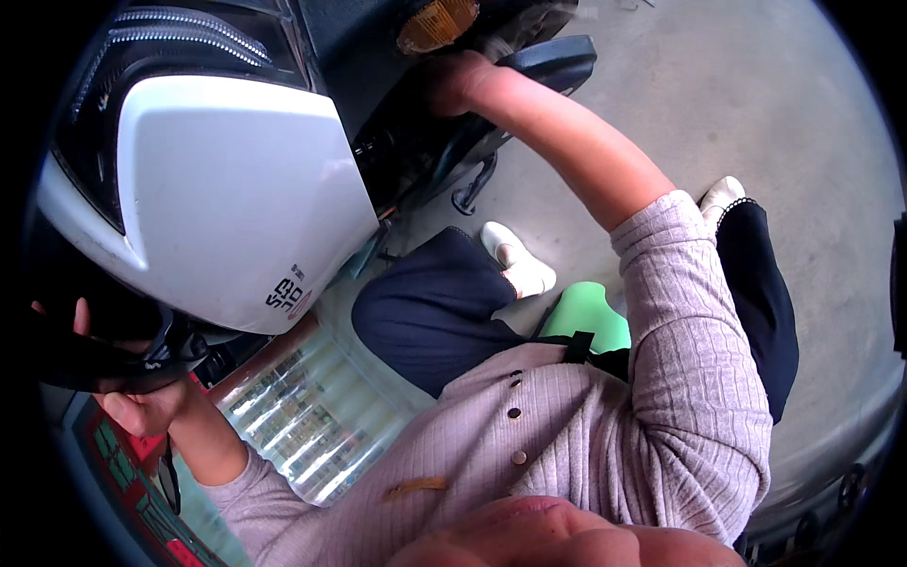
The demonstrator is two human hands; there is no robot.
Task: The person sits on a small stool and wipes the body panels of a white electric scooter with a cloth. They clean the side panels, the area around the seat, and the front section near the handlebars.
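White and glossy, a large smooth vehicle panel with rounded corners is filling the left of the scene, its near right corner carrying dark printed marks. Black glossy trim with silvery ridged lines is bordering it on the far side.

At the near left, the person's left hand is gripping a long black handle-like part; its fingers are curling over the far side and its thumb is pressing along the near side. Shadow is hiding much of this part, which is sitting just left of the panel's near end.

The person's right arm is stretching toward the far middle, where the right hand is dipping into the dark recess beside the panel, near an amber ribbed lens. Its fingers are disappearing into the shadow, so whether they are standing wide or narrow, or holding anything, one cannot tell. Just right of that hand, a black round-ended part is jutting out over the grey floor. Nearer, a thin black curved metal piece is hanging below the recess.

The person is wearing white shoes, and a bright green rounded seat is showing beside the waist.
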